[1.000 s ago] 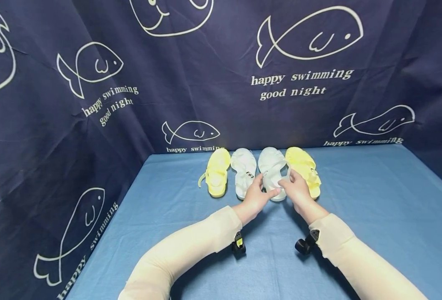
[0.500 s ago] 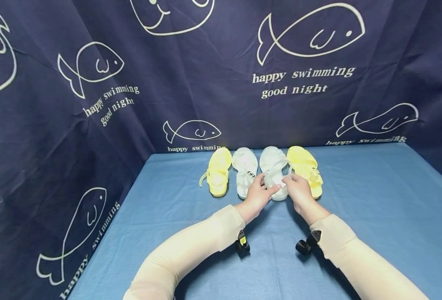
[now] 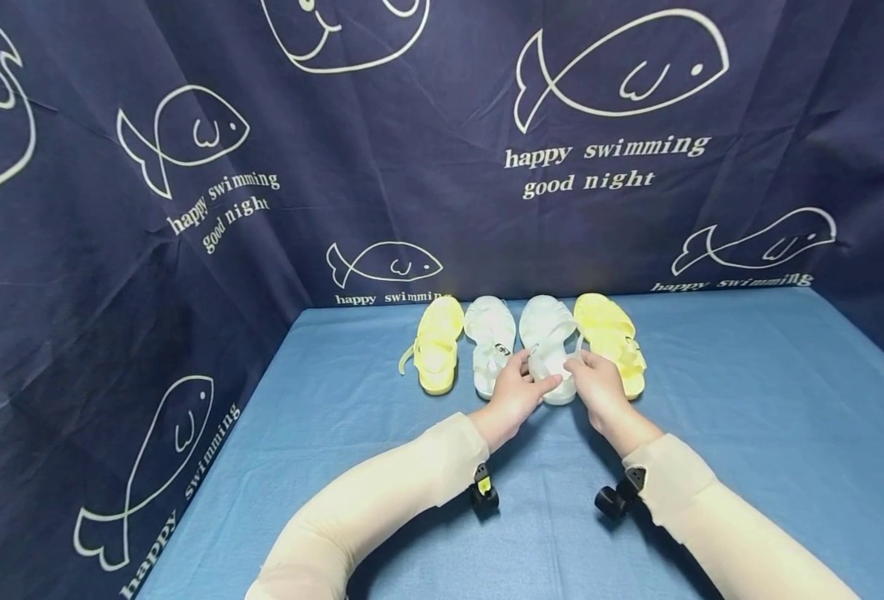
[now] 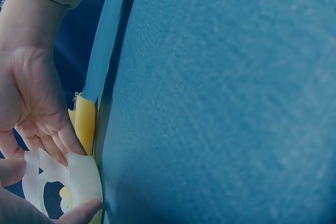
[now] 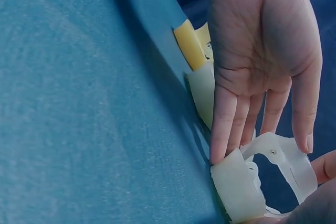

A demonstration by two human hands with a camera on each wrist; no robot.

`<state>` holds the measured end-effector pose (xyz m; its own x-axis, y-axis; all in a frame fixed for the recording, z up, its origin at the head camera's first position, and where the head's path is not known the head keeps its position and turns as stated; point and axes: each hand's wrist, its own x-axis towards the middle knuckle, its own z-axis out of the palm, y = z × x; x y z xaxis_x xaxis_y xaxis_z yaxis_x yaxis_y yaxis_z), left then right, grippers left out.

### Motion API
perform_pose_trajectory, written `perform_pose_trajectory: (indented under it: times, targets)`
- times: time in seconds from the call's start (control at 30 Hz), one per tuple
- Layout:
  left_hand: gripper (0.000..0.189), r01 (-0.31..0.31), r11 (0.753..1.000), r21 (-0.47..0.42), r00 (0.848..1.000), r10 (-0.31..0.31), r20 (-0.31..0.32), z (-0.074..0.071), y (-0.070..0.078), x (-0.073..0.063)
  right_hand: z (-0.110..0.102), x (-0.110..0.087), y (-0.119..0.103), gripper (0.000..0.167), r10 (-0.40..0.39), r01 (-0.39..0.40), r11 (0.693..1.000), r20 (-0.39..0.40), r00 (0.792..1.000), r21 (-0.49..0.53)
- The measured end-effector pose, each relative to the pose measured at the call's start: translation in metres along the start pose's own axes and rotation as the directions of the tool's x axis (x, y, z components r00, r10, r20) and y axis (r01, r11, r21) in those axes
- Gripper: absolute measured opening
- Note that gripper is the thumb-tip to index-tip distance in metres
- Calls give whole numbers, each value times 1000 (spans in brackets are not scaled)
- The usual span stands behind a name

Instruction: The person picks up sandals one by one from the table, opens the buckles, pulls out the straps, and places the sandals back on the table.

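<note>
A pale white sandal [image 3: 545, 317] lies heel towards me, second from the right in a row along the back of the table. My left hand [image 3: 515, 392] holds its left side and heel. The right hand [image 3: 599, 385] holds the ankle strap [image 3: 579, 343] at its right side. Both thumbs lie near the strap top in the wrist views, with the fingers lower, by the heel [image 5: 239, 192]. Part of the sandal's sides is hidden by my fingers. Its matching white sandal [image 3: 489, 321] stands just left, close to my left fingers.
Yellow sandals flank the white pair, one at the left [image 3: 437, 342] with its strap [image 3: 407, 358] sticking out, one at the right [image 3: 608, 327]. A blue cloth [image 3: 749, 433] covers the table. Dark fish-print curtains [image 3: 449, 150] rise behind and at the left.
Both hands keep their hold on the white sandal. Its heel comes very slightly nearer to me and the strap loop shows a little more. The other sandals stay in place.
</note>
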<state>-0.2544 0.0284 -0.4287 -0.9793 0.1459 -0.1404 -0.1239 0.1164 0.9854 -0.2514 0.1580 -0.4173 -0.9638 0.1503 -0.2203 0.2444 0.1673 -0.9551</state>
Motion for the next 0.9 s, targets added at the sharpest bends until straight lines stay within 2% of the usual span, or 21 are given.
perform_pose_trajectory:
  times: [0.2,0.47,0.67,0.9]
  targets:
    - [74,-4,1000,-11,1000,4,6,-2,1,-6,1,-6,0,61,11,-11,1000,12,1000,-7]
    - [71,17,1000,-24,1000,-17,12,-4,-2,-14,-1,-20,0,64,13,-10,997,44,999,-75]
    - [68,28,1000,-6,1000,-28,4,-4,-4,-22,-3,-27,2,64,23,-21,999,67,997,-31]
    - [68,33,999,-28,999,-33,11,-6,-3,-30,-5,-33,4,64,25,-24,999,84,996,-21]
